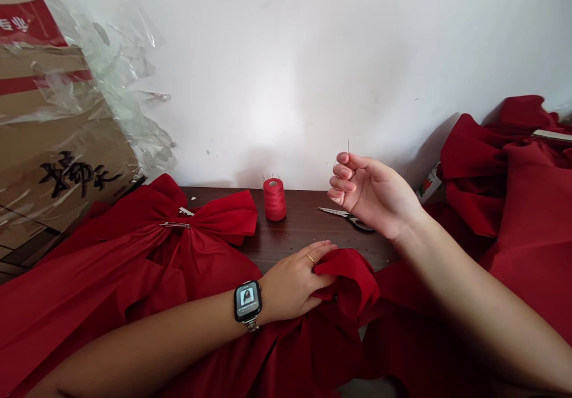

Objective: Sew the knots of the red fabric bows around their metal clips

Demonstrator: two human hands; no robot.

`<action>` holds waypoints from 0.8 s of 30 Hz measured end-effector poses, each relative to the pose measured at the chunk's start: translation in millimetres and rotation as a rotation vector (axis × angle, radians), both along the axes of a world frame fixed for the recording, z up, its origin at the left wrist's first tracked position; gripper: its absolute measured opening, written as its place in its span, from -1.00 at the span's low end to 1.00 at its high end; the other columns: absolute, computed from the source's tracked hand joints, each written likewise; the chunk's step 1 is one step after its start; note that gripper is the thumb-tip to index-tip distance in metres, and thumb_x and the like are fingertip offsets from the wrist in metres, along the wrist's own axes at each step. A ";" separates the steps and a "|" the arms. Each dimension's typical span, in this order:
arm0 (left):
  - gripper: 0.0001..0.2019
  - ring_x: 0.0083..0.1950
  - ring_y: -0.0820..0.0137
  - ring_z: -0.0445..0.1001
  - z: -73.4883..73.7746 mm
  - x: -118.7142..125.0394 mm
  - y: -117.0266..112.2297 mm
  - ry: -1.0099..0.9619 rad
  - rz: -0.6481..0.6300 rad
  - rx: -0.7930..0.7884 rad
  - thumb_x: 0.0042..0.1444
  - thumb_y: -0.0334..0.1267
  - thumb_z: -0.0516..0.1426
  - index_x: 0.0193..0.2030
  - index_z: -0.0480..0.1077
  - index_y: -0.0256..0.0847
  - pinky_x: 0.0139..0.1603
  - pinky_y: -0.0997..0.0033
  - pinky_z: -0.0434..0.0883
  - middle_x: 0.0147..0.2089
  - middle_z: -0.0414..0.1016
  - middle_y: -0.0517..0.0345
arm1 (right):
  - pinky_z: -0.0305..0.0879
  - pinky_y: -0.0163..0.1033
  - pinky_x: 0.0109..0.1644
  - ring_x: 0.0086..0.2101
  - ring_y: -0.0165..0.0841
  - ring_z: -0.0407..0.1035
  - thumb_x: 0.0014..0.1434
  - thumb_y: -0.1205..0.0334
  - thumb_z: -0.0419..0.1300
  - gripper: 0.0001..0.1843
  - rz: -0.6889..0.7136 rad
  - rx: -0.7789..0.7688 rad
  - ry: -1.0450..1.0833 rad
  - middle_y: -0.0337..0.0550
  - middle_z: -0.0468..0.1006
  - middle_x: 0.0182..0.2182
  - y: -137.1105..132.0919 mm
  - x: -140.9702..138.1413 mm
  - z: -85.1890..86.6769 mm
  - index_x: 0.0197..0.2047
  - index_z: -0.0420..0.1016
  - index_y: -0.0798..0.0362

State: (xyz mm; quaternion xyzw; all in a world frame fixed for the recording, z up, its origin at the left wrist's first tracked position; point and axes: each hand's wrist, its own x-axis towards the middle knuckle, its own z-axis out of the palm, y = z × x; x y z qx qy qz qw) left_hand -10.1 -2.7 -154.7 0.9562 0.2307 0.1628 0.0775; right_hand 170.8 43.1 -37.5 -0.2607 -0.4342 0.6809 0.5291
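Observation:
My right hand is raised above the table, thumb and forefinger pinching a thin needle that points upward. Any thread on it is too fine to make out. Lower down, my left hand, with a ring and a watch, grips a gathered bow of red fabric; some of its fingers are hidden in the folds. Behind the hands stands a spool of red thread with several needles stuck in its top. A pair of scissors lies on the table under my right wrist.
A red fabric bow with metal clips at its centre lies to the left. More red fabric is heaped at the right. A cardboard box with clear plastic stands at the left, and a white wall rises behind the dark table.

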 end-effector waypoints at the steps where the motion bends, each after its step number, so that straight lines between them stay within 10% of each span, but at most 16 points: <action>1: -0.74 0.40 0.06 0.14 -0.9 -0.2 0.0 0.003 -0.003 0.009 0.15 -0.25 0.15 -0.03 0.49 -0.19 0.34 0.11 0.26 0.38 0.16 -0.18 | 0.21 -0.32 -0.42 -0.57 -0.47 -0.03 0.22 0.27 0.05 -0.89 -0.012 0.016 -0.002 -0.29 0.16 -0.49 0.0 2.1 1.8 -0.37 0.25 0.00; 12: -0.67 0.28 0.14 0.31 1.3 1.4 -2.0 -0.022 -0.053 0.016 0.21 -0.23 0.09 0.10 0.41 -0.18 0.28 0.19 0.34 0.27 0.30 -0.15 | -0.01 -0.35 -0.56 -0.64 -0.54 -0.19 0.16 0.20 0.18 -0.85 -0.155 0.160 -0.023 -0.38 0.10 -0.59 -0.1 11.8 8.5 -0.38 0.28 0.01; 24: -0.67 0.25 0.14 0.34 1.3 0.7 -0.3 0.004 -0.050 -0.008 0.16 -0.26 0.11 0.07 0.41 -0.23 0.25 0.23 0.36 0.25 0.32 -0.19 | 0.28 -0.31 -0.44 -0.52 -0.43 0.35 -0.03 -0.04 0.37 -0.64 -0.134 0.387 -0.719 -0.20 0.49 -0.53 14.5 17.1 -4.7 -0.43 0.45 0.09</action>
